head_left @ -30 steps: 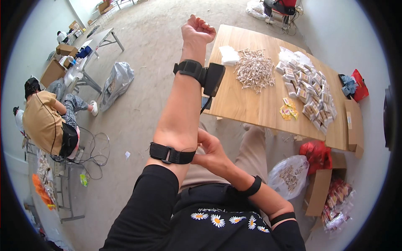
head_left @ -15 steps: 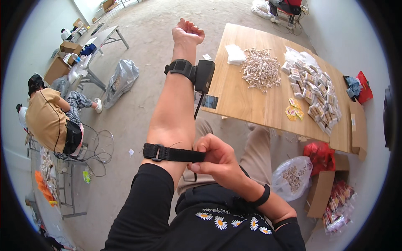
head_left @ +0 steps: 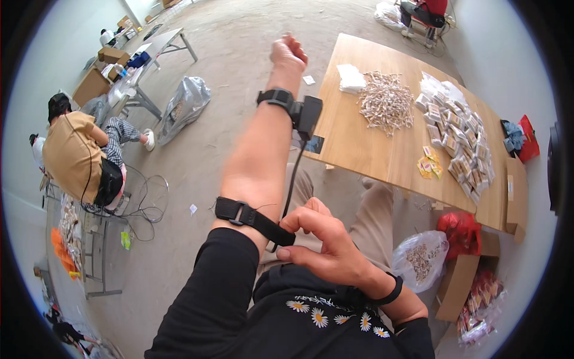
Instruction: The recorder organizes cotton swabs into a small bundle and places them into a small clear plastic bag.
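My left hand [head_left: 289,51] is held out ahead in a loose fist, with nothing seen in it. A black wrist strap [head_left: 277,96] holds a black box-shaped device [head_left: 308,116] on that wrist, and a cable [head_left: 291,188] runs from it toward the elbow. Around the left arm by the elbow lies a black strap [head_left: 263,225] with a buckle [head_left: 239,213]. My right hand [head_left: 323,242] pinches the loose end of this strap between thumb and fingers. Another black band [head_left: 391,289] circles my right wrist.
At the right stands a wooden table [head_left: 353,146] bearing a heap of cotton swabs [head_left: 386,103], packed bundles [head_left: 457,134] and yellow packets [head_left: 429,163]. Bags and a cardboard box [head_left: 457,287] sit beneath it. A seated person [head_left: 75,146] works at the left, near a grey bag [head_left: 184,107].
My left arm has shifted slightly right, with the hand a little lower. The strap's end, pinched by my right hand, now slants further down. The whole view has shifted a little.
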`<state>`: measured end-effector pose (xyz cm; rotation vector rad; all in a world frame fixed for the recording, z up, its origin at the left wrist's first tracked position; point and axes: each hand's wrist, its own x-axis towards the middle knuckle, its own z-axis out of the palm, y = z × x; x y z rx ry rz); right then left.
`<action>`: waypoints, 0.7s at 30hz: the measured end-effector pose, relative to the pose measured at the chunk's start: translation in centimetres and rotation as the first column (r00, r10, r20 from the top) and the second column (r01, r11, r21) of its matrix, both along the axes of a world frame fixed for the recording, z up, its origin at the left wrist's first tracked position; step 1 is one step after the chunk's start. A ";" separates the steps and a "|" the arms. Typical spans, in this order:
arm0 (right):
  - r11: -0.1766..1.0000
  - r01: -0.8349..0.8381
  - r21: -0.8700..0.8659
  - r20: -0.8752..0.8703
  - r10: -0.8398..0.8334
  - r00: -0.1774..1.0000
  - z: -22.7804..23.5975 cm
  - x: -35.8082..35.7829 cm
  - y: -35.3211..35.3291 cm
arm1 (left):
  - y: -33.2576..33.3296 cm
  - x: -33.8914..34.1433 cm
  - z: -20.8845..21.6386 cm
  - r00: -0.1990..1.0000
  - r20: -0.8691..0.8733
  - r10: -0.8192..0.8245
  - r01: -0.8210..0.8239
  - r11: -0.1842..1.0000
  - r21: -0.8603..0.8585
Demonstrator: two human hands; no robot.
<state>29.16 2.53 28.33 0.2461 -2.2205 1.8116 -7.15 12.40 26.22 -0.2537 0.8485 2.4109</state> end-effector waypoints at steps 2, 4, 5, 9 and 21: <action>1.000 0.000 0.012 0.024 -0.001 1.000 1.4 -0.1 0.0 | 1.8 2.0 -1.2 0.990 -0.134 0.034 -0.070 0.959 -0.276; 0.999 0.036 0.028 -0.032 -0.035 0.999 3.0 -0.7 -0.8 | 1.9 1.6 -4.1 0.898 -0.431 -0.087 -0.178 0.825 -0.536; 1.000 0.015 0.028 -0.039 -0.014 0.999 3.6 -1.1 -1.3 | 1.8 1.0 -5.8 0.792 -0.579 -0.193 -0.345 0.642 -0.685; 0.984 0.165 0.069 0.007 -0.166 0.986 4.1 -3.0 -1.3 | 3.1 7.1 -5.8 0.435 -0.580 -0.689 -0.664 0.190 -0.723; 0.975 0.220 0.032 -0.122 -0.214 0.969 2.4 -0.1 0.0 | 1.9 -0.4 -5.2 0.995 0.101 -0.009 0.034 0.969 -0.244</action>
